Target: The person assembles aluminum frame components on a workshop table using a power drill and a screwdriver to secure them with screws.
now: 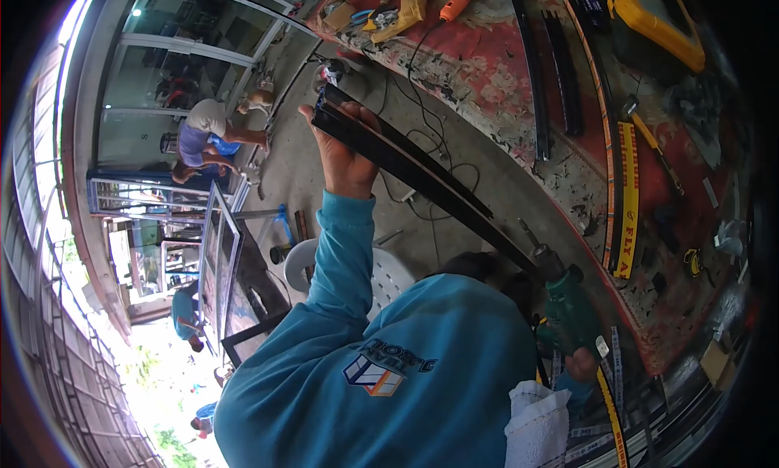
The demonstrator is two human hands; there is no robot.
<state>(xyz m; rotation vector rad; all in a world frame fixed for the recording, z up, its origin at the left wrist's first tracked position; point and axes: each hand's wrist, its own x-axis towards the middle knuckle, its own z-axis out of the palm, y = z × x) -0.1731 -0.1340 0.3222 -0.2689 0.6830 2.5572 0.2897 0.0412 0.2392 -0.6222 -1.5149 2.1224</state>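
My left hand [347, 161] is closed around one end of a long black metal profile [430, 185]. The bar slants down to the right, and its far end overlaps the nose of a green power drill [565, 293] in this view. Low on the right, my right hand [579, 364] grips that drill by its handle. A thin bit [526, 227] points away from its chuck, close beside the bar's end.
A worktable [479, 86] with a worn red floral cover carries black profiles [531, 78], a hammer [653, 147], a yellow level [625, 200] and an orange-tipped tool [458, 3]. Cables [438, 139] lie on the floor near a grey plastic chair [389, 273]. A person [203, 135] bends down farther off.
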